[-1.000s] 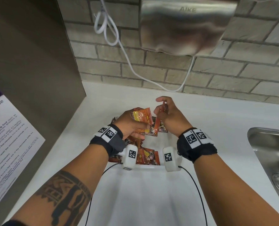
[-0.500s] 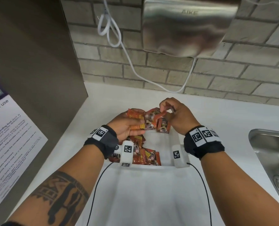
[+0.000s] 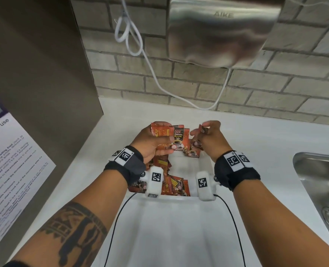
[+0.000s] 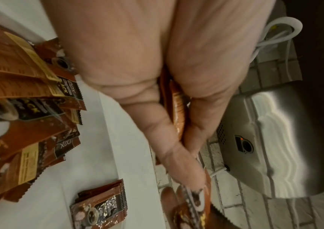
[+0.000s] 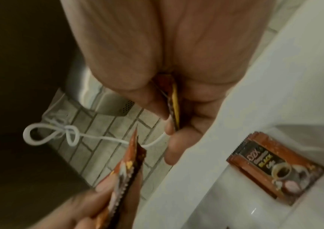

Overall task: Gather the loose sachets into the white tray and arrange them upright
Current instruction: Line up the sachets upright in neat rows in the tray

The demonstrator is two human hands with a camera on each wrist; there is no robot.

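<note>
Head: sachets in both hands

Sachets in tray (sink right).

A brushed steel hand dryer marked AIKE hangs on the grey brick wall, its white cable looped to one side. Below lies a white countertop, a stainless steel sink at one end, a printed paper notice on the dark panel opposite.

Orange-brown coffee sachets (some leaning) inside white tray
</note>
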